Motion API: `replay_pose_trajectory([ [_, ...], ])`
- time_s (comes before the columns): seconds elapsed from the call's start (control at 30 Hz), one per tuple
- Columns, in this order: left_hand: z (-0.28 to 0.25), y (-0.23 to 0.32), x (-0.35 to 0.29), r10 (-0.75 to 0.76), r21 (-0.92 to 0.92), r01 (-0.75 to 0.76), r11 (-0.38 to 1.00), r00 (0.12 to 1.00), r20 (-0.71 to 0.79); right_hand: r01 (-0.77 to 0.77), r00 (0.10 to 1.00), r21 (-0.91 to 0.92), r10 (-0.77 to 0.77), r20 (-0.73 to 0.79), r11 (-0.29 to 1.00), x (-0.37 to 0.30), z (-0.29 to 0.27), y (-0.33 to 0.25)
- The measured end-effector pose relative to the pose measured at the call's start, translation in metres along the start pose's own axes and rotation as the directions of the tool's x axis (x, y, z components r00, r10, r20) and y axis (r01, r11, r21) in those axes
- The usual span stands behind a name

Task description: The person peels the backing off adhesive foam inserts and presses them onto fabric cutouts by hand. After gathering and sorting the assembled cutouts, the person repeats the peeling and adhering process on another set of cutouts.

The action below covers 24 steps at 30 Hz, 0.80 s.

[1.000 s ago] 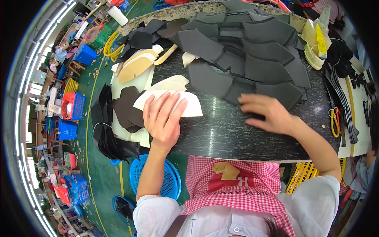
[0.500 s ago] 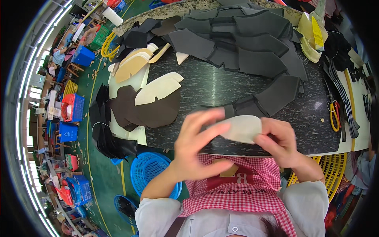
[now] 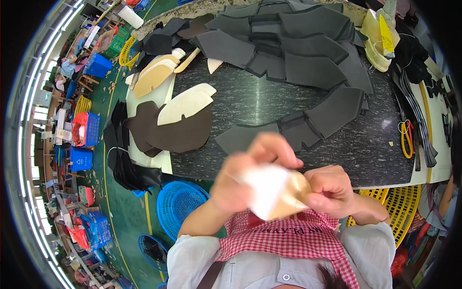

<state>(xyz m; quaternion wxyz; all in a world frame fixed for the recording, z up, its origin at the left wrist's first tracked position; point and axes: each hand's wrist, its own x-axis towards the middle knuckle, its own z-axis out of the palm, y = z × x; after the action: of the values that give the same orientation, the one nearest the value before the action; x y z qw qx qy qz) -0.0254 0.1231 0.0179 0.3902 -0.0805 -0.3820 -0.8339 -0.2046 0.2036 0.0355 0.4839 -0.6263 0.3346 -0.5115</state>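
In the head view, I see both hands lower in the frame than half a second ago, when they held a pale oval over the worktop's lower edge. The thin white-and-tan sheet piece (image 3: pixel 269 190) is now at lower centre, in front of the red-and-white checked cloth apron (image 3: pixel 288 241). Its white side faces left and its tan side right; I cannot tell whether this is one bent piece or two layers. A second ago my left hand was on the pale pieces at centre left and my right was by the grey panels. Since then, the nearest jointed strip of dark grey foam-like panels (image 3: pixel 333 109) has come down the speckled black worktop (image 3: pixel 370 166), so its left end lies just above my hands.

My right hand (image 3: pixel 333 189) is partly closed, thumb and forefinger pinching the tan side. My left hand (image 3: pixel 233 185) is motion-blurred, its fingers half bent around the white side; I cannot tell how firmly it grips, if at all.

At centre left, two curved cream-white pieces (image 3: pixel 185 107) lie overlapping on a rounded dark brown sheet (image 3: pixel 185 132), as they did half a second ago. The orange-handled scissors (image 3: pixel 408 139) stay at the right.
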Motion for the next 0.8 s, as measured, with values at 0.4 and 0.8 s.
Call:
replay_pose_trajectory([
  [0.4,0.013,0.017,0.006,-0.169,0.872,-0.044,0.487,0.975,0.144,-0.369,0.914,-0.165,0.390,0.114,0.915,-0.033,-0.021,-0.013],
  [0.8,-0.038,-0.024,0.015,-0.047,0.922,0.378,0.083,0.926,-0.376,-0.180,0.980,-0.806,0.027,-0.199,0.564,0.005,-0.092,0.036],
])
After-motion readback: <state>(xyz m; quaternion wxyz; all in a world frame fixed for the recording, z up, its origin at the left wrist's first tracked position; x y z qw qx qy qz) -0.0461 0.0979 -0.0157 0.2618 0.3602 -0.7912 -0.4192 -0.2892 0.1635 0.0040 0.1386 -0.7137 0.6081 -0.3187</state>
